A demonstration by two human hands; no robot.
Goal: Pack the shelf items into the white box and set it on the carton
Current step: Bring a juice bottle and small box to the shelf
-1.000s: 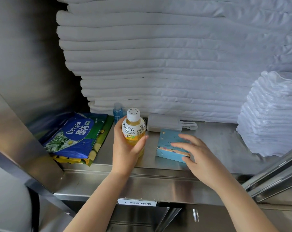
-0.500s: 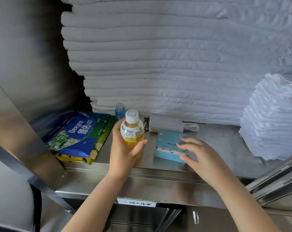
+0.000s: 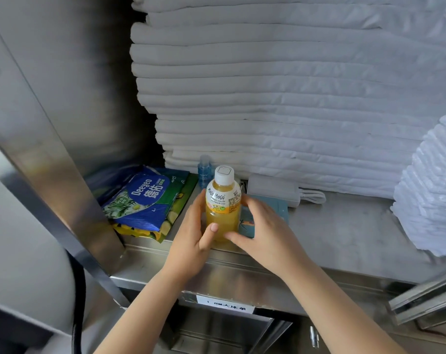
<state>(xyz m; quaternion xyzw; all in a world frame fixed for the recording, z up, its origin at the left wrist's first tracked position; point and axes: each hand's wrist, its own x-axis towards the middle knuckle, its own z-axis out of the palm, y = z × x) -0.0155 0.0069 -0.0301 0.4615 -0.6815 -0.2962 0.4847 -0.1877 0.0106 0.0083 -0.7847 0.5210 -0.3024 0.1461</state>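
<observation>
A tall stack of folded white linen (image 3: 280,98) fills the back of the steel shelf (image 3: 344,238). A blue wipes pack (image 3: 142,200) lies at the left. Near the front edge, the left hand (image 3: 191,238) and right hand (image 3: 265,233) both curl round the upright juice bottle (image 3: 223,208), thumbs on its front. I cannot tell whether it rests on the shelf. A pale blue packet (image 3: 275,208) lies partly under the right hand, beside a white charger (image 3: 275,192). The white box is not in view. The smooth bottle could slip over the front edge, or the right wrist could drag the packet off.
</observation>
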